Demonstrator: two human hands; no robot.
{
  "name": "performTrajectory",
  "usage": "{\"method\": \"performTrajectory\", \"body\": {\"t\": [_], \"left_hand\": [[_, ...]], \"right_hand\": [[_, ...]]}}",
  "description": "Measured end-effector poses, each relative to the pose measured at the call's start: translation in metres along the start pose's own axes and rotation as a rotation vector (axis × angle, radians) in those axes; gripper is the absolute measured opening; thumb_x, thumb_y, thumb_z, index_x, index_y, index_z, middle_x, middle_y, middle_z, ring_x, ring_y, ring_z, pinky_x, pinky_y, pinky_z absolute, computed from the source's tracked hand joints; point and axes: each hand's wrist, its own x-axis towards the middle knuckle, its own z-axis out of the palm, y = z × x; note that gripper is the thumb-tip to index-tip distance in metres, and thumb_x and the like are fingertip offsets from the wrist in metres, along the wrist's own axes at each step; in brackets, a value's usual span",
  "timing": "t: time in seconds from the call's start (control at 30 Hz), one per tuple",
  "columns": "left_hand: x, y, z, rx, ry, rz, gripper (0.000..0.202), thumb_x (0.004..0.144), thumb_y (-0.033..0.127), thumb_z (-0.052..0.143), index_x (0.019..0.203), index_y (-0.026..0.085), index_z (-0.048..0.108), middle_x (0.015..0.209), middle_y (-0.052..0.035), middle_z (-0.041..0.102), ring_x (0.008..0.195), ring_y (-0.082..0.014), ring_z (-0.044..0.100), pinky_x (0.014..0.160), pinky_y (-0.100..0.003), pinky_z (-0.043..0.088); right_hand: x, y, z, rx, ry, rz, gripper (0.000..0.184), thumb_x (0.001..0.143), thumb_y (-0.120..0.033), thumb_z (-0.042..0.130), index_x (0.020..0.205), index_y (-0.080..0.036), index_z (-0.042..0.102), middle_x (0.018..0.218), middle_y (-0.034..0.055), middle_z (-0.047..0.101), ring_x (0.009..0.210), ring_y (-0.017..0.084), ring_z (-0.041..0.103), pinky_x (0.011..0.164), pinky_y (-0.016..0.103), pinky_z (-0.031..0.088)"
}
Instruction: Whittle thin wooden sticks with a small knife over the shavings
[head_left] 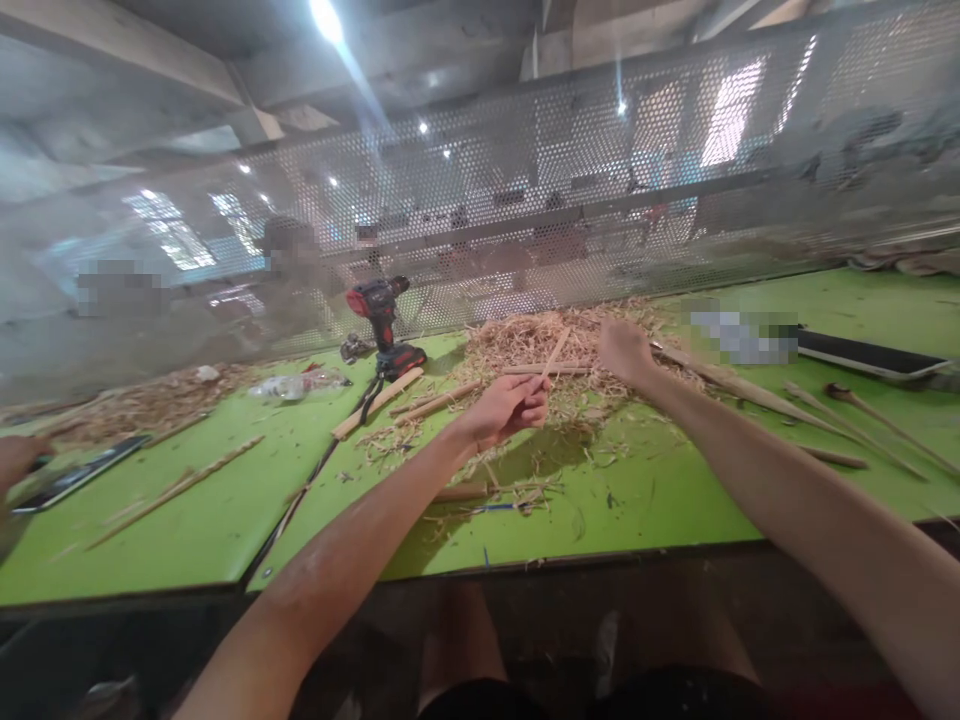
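Observation:
My left hand (508, 407) is closed in a pinch on a thin wooden stick (556, 353) that rises up and to the right over a heap of wood shavings (544, 350). My right hand (625, 350) is closed at the heap's right side, where a long tapered wooden stick (742, 390) starts and runs to the right across the green table (225, 510). Whether the right hand grips that stick is unclear. Both forearms reach forward over the table's near edge.
A red and black cordless drill (384, 322) stands left of the heap, with loose wooden rods (379, 401) around it. More pointed sticks (877, 425) lie at the right. A perforated metal screen (600, 180) backs the table. Another person's hand (16, 458) and a phone (79, 473) are at the far left.

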Motion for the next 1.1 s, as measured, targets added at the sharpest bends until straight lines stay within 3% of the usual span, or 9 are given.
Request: {"method": "performTrajectory", "body": {"t": [0.07,0.13,0.3,0.47,0.7,1.1], "left_hand": [[0.001,-0.002,-0.001,-0.001,0.019,0.035,0.021,0.106,0.02,0.061,0.086,0.015,0.06,0.067,0.0041,0.043,0.053,-0.0064,0.04,0.052,-0.019,0.033],[0.003,-0.003,-0.002,0.004,0.073,0.067,0.022,0.105,0.019,0.061,0.084,0.015,0.059,0.067,0.0027,0.048,0.054,-0.007,0.044,0.054,-0.019,0.036],[0.007,-0.006,-0.003,-0.011,0.172,0.083,0.024,0.102,0.019,0.068,0.08,0.016,0.057,0.07,0.0005,0.055,0.055,-0.0074,0.047,0.053,-0.019,0.037],[0.01,-0.003,-0.007,-0.066,0.223,0.104,0.026,0.1,0.015,0.07,0.078,0.016,0.057,0.066,0.002,0.051,0.053,-0.0063,0.044,0.05,-0.018,0.033],[0.01,-0.001,-0.01,-0.111,0.163,0.128,0.029,0.104,0.012,0.063,0.076,0.015,0.055,0.065,0.0036,0.047,0.051,-0.0047,0.039,0.049,-0.016,0.029],[0.012,-0.003,-0.013,-0.017,0.144,0.167,0.027,0.105,0.018,0.066,0.08,0.016,0.055,0.064,0.0052,0.047,0.051,-0.0041,0.04,0.049,-0.015,0.03]], "right_hand": [[0.001,0.008,-0.004,0.059,0.013,0.079,0.038,0.101,-0.001,0.04,0.128,0.005,0.066,0.105,0.0303,0.074,0.094,0.029,0.071,0.074,0.032,0.041],[-0.002,0.004,-0.01,0.153,0.057,0.04,0.036,0.105,-0.006,0.039,0.127,0.002,0.067,0.105,0.027,0.075,0.089,0.026,0.069,0.073,0.031,0.04],[-0.024,-0.041,-0.017,0.224,0.087,-0.259,0.033,0.107,-0.009,0.036,0.118,-0.006,0.067,0.099,0.018,0.074,0.078,0.022,0.061,0.069,0.03,0.037],[-0.046,-0.072,-0.016,0.088,0.024,-0.48,0.029,0.105,-0.007,0.042,0.113,-0.009,0.069,0.108,0.0192,0.076,0.093,0.026,0.066,0.078,0.031,0.041],[-0.054,-0.078,-0.024,0.011,0.083,-0.473,0.035,0.107,-0.006,0.035,0.113,-0.008,0.069,0.108,0.0194,0.074,0.097,0.027,0.065,0.083,0.033,0.039],[-0.041,-0.072,-0.011,0.0,0.196,-0.495,0.038,0.104,-0.003,0.033,0.114,-0.005,0.07,0.104,0.0207,0.073,0.092,0.026,0.059,0.082,0.035,0.036]]}}
